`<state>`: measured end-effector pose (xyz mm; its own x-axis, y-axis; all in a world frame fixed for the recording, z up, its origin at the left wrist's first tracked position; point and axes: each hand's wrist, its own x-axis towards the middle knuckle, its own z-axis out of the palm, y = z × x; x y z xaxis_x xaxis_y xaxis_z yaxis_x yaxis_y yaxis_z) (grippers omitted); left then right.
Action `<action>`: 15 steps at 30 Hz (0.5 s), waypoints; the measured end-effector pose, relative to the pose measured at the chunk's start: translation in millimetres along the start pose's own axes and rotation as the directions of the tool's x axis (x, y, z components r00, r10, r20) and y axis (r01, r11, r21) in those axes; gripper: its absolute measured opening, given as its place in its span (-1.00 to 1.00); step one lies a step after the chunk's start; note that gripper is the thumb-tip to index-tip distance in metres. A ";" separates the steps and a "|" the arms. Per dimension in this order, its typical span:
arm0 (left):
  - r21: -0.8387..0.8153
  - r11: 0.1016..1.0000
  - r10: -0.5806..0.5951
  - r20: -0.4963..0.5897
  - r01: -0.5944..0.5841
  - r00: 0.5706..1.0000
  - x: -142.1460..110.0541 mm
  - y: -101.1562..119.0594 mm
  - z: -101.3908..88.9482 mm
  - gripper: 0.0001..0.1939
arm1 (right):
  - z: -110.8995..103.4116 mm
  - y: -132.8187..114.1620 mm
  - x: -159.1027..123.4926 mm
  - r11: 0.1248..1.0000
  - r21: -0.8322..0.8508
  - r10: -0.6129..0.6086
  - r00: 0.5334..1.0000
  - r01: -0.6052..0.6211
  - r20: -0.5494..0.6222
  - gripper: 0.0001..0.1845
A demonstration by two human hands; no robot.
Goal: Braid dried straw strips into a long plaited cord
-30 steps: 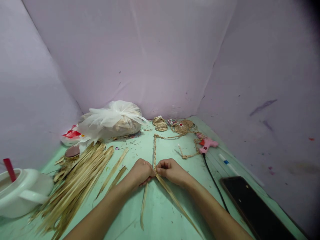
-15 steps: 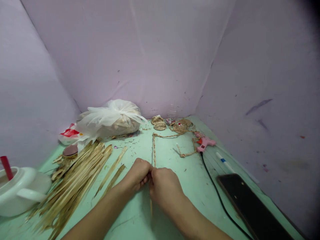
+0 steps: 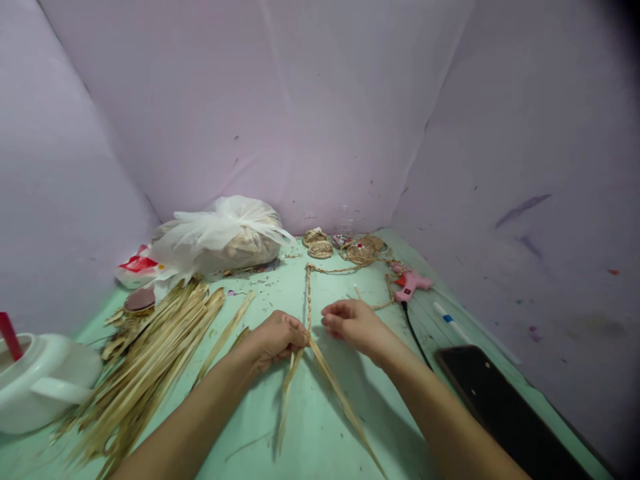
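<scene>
A thin braid (image 3: 309,293) of dry plant fibre runs away from me over the table, then bends right at its far end. My left hand (image 3: 279,339) pinches its near end between thumb and fingers. From that pinch one long loose strand (image 3: 341,395) slants toward me to the right, and shorter strands (image 3: 285,403) hang on the left. My right hand (image 3: 356,325) hovers just right of the braid, fingers apart and slightly curled, with nothing in them. Behind it lies another stretch of braid (image 3: 384,306), partly hidden by the hand.
Dry leaf strips (image 3: 150,360) lie heaped at left, beside a white pot (image 3: 55,380). A plastic bag (image 3: 225,233) and coiled woven pieces (image 3: 320,249) stand at the back. On the right are a pink glue gun (image 3: 414,283), its black cord, a pen (image 3: 450,321) and a phone (image 3: 500,407).
My right hand has let go of the braid's end and moved up and right, its fingers opening. Loose strands now spread out below my left hand, which keeps its hold.
</scene>
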<state>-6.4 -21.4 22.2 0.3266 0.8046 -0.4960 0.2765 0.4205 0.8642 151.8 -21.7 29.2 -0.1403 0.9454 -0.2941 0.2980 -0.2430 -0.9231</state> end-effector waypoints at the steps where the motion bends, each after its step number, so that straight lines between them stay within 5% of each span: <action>1: -0.003 1.000 0.001 0.006 0.000 1.000 0.5 -0.6 0.0 -0.93 | 4.0 1.7 0.9 0.990 0.121 0.066 0.992 -0.078 0.103 -0.94; 3: -0.005 1.000 0.004 0.009 -0.004 1.000 0.9 -0.9 0.1 -0.94 | 14.3 3.5 -1.1 0.938 0.265 0.132 0.938 -0.222 0.321 -0.95; 5: 0.000 1.000 0.005 -0.002 -0.005 1.000 0.2 0.3 0.2 -0.95 | 22.7 4.0 -4.9 0.912 0.313 0.121 0.904 -0.264 0.411 -0.98; 15: 0.116 0.992 0.053 0.009 -0.054 0.999 0.9 -0.7 -1.1 -0.93 | 26.7 10.2 1.3 0.987 0.046 0.142 0.969 -0.154 0.200 -0.78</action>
<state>-7.2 -20.5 21.3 0.3493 0.8218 -0.4502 0.3611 0.3252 0.8740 129.4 -28.8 12.7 -0.2826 0.8386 -0.4656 0.2719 -0.3954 -0.8773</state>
